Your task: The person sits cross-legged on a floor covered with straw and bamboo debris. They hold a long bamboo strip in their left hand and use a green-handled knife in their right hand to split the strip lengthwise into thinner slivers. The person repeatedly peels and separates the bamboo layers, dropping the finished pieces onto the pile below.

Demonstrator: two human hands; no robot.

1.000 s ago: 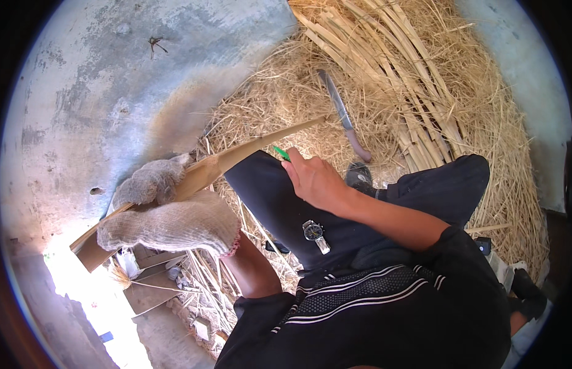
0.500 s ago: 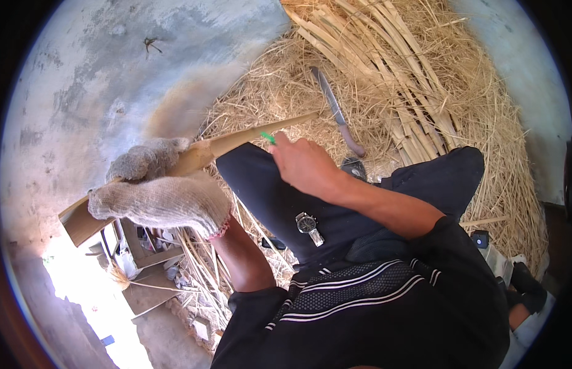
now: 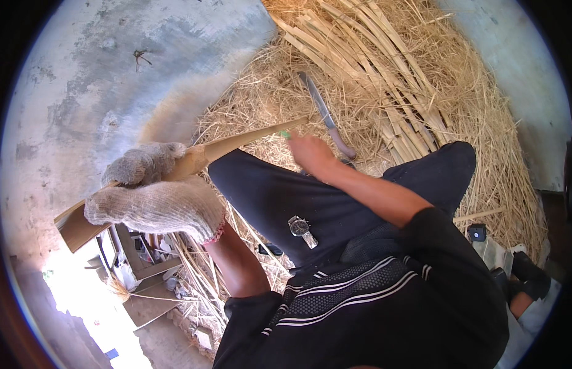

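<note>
My left hand (image 3: 153, 206), in a grey knitted glove, is closed around a split length of bamboo (image 3: 236, 144). The bamboo slants from its broad end at lower left to a thin tip in the upper middle, passing my bent knee. A bunched grey knit mass (image 3: 141, 165) lies along its far side; whether it is part of the glove I cannot tell. My bare right hand (image 3: 310, 154), smeared a little by motion, is closed beside the thin end. A small green object (image 3: 286, 134) pokes out of its fingers; its kind is unclear.
A long knife (image 3: 323, 107) lies on straw-like shavings (image 3: 249, 98) beyond my right hand. Split strips (image 3: 372, 67) are heaped at the far right. A metal wristwatch (image 3: 303, 232) rests on my dark trouser leg. Walls rise at left and right; a wooden frame (image 3: 156, 269) stands lower left.
My right hand, with the green object, has moved slightly right and down, toward the bamboo's thin tip. My left hand keeps its grip; the whole view has shifted a little.
</note>
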